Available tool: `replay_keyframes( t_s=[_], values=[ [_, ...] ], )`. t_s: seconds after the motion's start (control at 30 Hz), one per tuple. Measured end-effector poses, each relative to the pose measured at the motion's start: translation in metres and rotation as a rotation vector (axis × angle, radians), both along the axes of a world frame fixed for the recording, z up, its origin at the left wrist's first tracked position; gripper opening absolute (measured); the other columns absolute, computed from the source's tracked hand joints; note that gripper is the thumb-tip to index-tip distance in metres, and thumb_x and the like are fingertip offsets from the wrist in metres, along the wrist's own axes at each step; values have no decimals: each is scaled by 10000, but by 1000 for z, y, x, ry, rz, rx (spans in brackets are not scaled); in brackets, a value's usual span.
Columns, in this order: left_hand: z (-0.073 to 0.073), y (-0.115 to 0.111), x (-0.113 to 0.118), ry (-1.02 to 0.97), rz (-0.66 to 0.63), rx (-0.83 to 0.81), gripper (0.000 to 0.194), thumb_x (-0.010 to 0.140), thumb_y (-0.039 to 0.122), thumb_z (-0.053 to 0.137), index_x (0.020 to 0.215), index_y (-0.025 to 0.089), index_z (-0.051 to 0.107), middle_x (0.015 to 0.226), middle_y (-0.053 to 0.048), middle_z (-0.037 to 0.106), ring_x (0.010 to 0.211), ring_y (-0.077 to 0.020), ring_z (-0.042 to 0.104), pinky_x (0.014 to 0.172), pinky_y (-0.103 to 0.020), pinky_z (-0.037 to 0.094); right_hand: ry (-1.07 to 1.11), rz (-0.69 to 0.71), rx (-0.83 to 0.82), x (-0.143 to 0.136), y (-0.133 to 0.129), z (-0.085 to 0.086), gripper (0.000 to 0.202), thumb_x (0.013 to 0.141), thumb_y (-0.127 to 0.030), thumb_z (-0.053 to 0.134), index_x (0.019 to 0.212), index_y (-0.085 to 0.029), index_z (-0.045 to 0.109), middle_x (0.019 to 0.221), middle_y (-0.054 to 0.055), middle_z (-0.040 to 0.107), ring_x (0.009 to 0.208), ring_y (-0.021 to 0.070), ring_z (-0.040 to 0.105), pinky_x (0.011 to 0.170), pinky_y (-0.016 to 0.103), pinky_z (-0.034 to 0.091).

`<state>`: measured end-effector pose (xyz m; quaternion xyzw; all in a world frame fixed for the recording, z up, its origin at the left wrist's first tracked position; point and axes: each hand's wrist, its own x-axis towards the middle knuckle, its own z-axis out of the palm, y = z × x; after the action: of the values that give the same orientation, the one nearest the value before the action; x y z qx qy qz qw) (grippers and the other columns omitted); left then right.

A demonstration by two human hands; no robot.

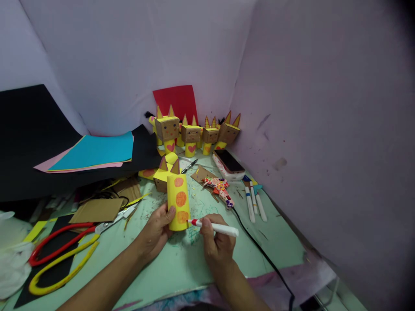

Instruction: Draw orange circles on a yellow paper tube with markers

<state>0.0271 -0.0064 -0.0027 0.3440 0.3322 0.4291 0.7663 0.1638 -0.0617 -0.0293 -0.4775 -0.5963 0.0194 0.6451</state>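
My left hand (159,231) is wrapped around a yellow paper tube (175,190) held upright above the table. Three orange spots run down the tube's front. In my right hand (218,242) is a white marker (220,227) with a red tip end, pinched like a pen. Its tip meets or nearly meets the right side of the lowest spot. Just behind the tube sits a cardboard box head (160,183) with a yellow top and two pointed ears, partly hidden by the tube.
Several finished box-headed figures (191,134) stand by the back wall. Large red-and-yellow-handled scissors (65,255) lie left, near coloured paper sheets (94,151). To the right are a patterned glue gun (220,190) with a black cord (259,248), a phone (229,160) and several markers (250,204).
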Motion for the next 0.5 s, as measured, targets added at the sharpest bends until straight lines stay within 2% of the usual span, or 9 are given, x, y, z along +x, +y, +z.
replay_keyframes(
  t_s=[0.27,0.5],
  values=[
    [2,-2,2,-15,14,6,358,644,307,772,915,119,632,736,-53,708,627,-150,625,597,-236,506,-25,40,-15,-3,-1,2,192,867,-131,449,729,-183,572,608,12,594,556,126,574,478,224,426],
    [3,-3,2,-27,16,-5,372,651,275,769,961,123,630,799,-68,724,674,-169,651,613,-238,506,-13,-9,-12,-1,-1,2,174,873,-137,454,746,-187,560,592,0,577,514,115,546,443,212,398]
  ],
)
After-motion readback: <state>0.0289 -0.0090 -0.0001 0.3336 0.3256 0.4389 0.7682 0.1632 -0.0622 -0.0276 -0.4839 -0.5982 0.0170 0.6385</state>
